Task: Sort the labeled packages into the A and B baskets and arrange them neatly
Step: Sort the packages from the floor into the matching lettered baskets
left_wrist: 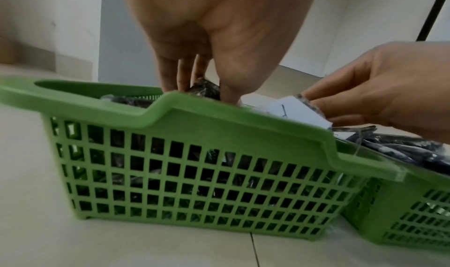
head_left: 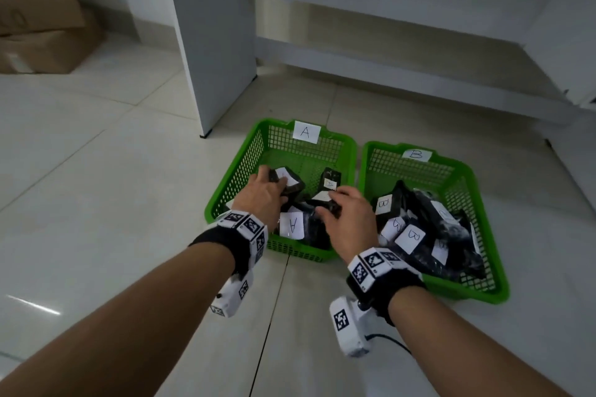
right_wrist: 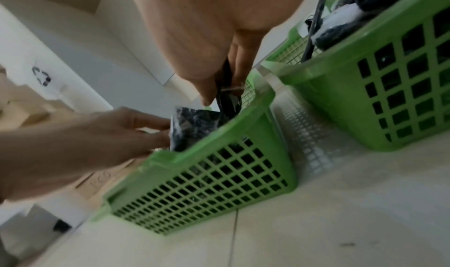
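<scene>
both hands (head_left: 264,195) in basket a (head_left: 277,138)

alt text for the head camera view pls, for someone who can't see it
Both hands reach into the green basket marked A: the left hand grips a black package, the right hand grips another. Beside it on the tiled floor, the basket marked B holds a pile of black packages with B labels.
</scene>
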